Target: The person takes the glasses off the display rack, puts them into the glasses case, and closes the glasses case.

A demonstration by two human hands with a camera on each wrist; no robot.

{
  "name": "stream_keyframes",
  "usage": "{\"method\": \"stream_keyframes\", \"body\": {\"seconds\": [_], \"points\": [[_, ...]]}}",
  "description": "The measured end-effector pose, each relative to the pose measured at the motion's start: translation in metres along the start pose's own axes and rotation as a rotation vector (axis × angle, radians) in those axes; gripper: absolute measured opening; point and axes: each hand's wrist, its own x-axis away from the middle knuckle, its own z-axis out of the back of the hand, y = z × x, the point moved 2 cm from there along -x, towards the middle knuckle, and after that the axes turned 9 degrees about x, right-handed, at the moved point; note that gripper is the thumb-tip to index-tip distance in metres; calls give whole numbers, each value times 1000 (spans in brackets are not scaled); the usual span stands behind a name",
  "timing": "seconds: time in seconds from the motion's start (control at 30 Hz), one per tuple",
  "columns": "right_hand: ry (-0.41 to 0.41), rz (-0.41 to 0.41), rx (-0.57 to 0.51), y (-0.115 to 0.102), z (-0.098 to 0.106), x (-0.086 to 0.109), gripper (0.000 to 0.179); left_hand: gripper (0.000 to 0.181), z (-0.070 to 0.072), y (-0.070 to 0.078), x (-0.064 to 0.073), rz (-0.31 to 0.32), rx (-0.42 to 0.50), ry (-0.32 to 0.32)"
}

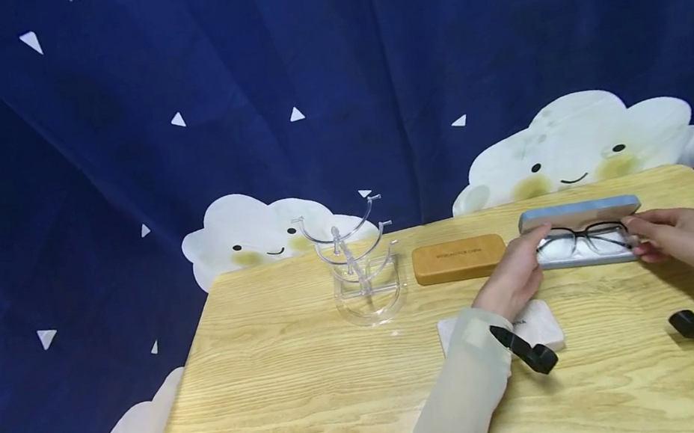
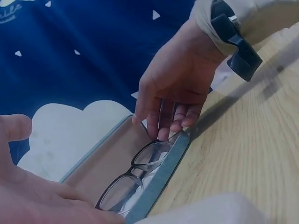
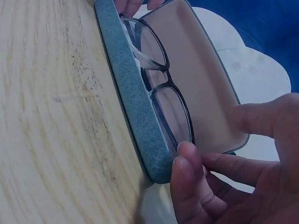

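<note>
Dark-framed eyeglasses (image 1: 584, 232) lie in an opened blue glasses case (image 1: 578, 212), lenses facing the near side, a pale cloth under them. My left hand (image 1: 512, 277) is at the case's left end, its fingertips beside the glasses' left end. At the other end my right hand (image 1: 692, 242) has its fingertips touching the right end of the frame. In the right wrist view, the right thumb (image 3: 261, 116) stands apart from the fingers, over the lid's edge. The left wrist view shows the left thumb (image 2: 16, 127) extended, away from the frame.
Left of the blue case lies a tan glasses case (image 1: 459, 260), closed. A clear tiered display stand (image 1: 372, 311) stands farther left. Under my left forearm is a whitish case (image 1: 545, 327), partly covered. A dark blue curtain (image 1: 320, 46) hangs behind the wooden table (image 1: 293, 391).
</note>
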Motion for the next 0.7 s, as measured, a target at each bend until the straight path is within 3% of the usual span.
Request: {"method": "stream_keyframes", "body": {"seconds": [0.1, 0.33, 0.37, 0.53, 0.7], "points": [[-4, 16, -15, 0, 0, -1, 68, 56, 1, 1, 0, -16, -38, 19], [42, 0, -41, 3, 1, -1, 60, 52, 8, 17, 13, -54, -455, 169], [61, -8, -46, 4, 1, -1, 58, 54, 9, 20, 15, -61, -478, 187], [141, -66, -57, 5, 2, -1, 56, 64, 15, 25, 22, -52, -475, 267], [88, -83, -69, 4, 1, -2, 71, 63, 19, 24, 15, -62, -404, 222]]}}
